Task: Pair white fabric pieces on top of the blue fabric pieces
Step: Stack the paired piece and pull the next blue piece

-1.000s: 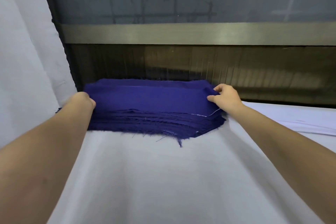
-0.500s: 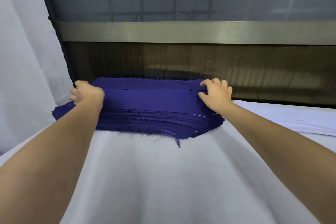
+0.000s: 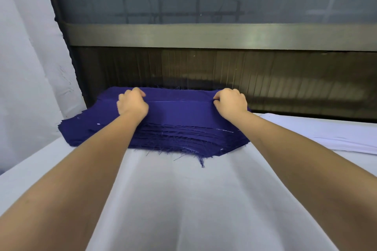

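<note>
Centrally, upper middle of the frame:

- Left hand [image 3: 132, 102]: knuckles up, fingers curled down onto the far edge of the top blue piece [image 3: 179, 112] and gripping it near its left end.
- Right hand [image 3: 230, 102]: same posture, fingers curled and pinching that far edge near its right end. Both bare forearms run back to the lower corners of the frame.
- Top blue piece: dark blue, lying flat between the two hands, uppermost on the pile.
- Stack of blue fabric pieces [image 3: 183, 140]: many layers, frayed threads along the near edge, left side fanned out lower. It rests on the far part of the bench.
- White-covered bench [image 3: 183, 199]: smooth pale cloth filling the lower frame.
- White fabric pieces [image 3: 330, 134]: flat pile at the right edge, just beside the blue stack. None lies on the blue.
- Dark pleated panel [image 3: 265, 85] behind the stack, metal rail [image 3: 204, 35] above it.
- White sheet [image 3: 26, 67] hanging at the left.
</note>
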Tool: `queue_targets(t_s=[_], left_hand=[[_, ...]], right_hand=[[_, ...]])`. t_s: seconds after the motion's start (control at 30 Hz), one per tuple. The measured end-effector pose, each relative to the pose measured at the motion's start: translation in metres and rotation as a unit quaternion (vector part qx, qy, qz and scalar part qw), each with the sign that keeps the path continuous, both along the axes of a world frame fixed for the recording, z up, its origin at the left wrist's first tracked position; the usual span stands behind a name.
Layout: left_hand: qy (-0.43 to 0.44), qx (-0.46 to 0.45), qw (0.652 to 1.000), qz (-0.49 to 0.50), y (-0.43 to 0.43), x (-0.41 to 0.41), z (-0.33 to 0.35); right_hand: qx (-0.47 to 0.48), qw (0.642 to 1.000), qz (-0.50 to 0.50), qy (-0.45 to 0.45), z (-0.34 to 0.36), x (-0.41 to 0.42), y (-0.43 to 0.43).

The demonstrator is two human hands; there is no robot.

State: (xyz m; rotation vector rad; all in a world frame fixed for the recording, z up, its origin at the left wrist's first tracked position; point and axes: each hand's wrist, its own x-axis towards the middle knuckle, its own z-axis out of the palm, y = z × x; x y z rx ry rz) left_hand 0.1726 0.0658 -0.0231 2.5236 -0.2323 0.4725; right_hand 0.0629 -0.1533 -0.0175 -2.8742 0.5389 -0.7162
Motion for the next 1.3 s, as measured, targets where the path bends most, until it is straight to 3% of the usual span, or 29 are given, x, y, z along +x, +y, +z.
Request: queue_targets(t_s=[0.1,0.23,0.43,0.57,0.87,1.17,1.3], left_hand=[[-0.015,-0.023,0.997,-0.075,-0.026,-0.012,-0.002],[-0.057,0.013,0.987,-0.149,-0.058,-0.024,-0.004],[-0.078,0.015,0.983,-0.165,-0.096,-0.033,-0.002],[-0.064,0.006,0.976,-0.209,-0.105,-0.034,-0.005],[-0.083,0.114,0.958,-0.251,-0.095,-0.032,-0.016],[-0.109,0.102,0.951,-0.269,-0.095,-0.035,-0.023],[-0.113,0.101,0.949,-0.277,-0.094,-0.035,-0.024]], right_hand=[[0.005,0.999,0.002,-0.041,0.002,0.004,0.001],[-0.030,0.997,0.005,-0.072,0.012,0.009,0.002],[-0.019,0.996,0.005,-0.083,0.024,0.011,0.002],[0.009,0.998,0.020,-0.060,0.029,0.009,-0.003],[-0.081,0.997,0.012,-0.017,0.018,0.006,-0.020],[0.007,0.996,-0.045,-0.082,0.024,0.008,-0.023],[0.092,0.987,-0.033,-0.131,0.027,0.011,-0.021]])
